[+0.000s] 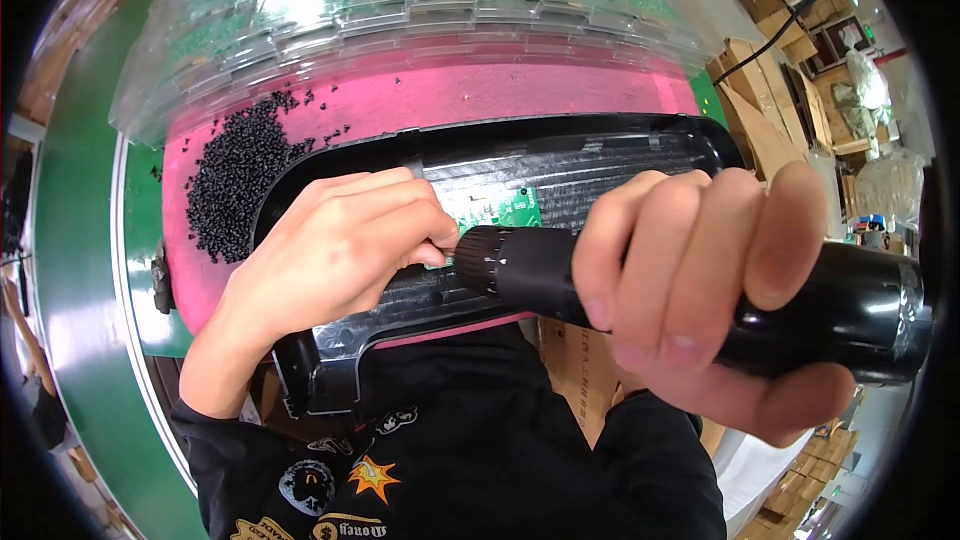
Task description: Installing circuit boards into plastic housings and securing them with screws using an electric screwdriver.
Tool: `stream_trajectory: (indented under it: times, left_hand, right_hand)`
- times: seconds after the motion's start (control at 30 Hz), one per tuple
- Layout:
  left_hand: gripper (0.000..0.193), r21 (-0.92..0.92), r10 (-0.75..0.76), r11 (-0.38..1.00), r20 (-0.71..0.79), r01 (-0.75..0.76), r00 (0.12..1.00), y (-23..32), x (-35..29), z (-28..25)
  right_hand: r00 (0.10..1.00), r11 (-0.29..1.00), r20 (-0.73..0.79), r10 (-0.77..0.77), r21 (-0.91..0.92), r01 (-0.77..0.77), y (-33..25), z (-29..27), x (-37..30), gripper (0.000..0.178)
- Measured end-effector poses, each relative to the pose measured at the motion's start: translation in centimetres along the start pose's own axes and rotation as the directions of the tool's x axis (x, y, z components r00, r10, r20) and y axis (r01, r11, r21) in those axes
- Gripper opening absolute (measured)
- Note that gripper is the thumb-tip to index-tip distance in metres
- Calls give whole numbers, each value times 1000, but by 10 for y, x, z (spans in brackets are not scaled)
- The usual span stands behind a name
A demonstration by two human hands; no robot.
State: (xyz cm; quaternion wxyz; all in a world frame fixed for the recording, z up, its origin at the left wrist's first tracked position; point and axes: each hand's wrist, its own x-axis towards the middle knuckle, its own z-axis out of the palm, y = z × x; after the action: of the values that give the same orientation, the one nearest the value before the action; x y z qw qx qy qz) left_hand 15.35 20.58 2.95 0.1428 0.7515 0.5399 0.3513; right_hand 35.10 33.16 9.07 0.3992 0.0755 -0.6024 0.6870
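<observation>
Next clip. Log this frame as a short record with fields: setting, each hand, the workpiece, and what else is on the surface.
setting: pink work mat on a green-edged bench, seen from the head camera
left hand: fingertips pinch down at the small green circuit board
right hand: wrapped around a black electric screwdriver, tip aimed at the board
workpiece: black plastic housing, ribbed inside, board seated in it
loose parts: pile of small black screws on the mat, left of the housing
behind: stacked clear trays holding green boards
</observation>
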Motion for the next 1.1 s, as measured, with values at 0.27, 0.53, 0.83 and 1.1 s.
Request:
stream_trajectory:
  times: [0.27,0.53,0.83,1.1]
  left_hand:
    - [51,71,-187,980,8,186,982,4,-1,2]
    - [53,177,-241,960,125,217,963,4,-3,1]
    - [56,215,-268,947,110,240,957,12,2,-3]
    - [47,467,-191,833,-263,298,946,9,3,-20]
  right_hand:
    - [984,956,-94,154,-237,-173,-8,5,-2,49]
    - [971,952,-217,104,-260,-160,5,-14,-6,52]
    - [964,946,-188,188,-228,-229,16,-15,4,48]
    - [964,959,-203,171,-189,-210,21,-16,7,53]
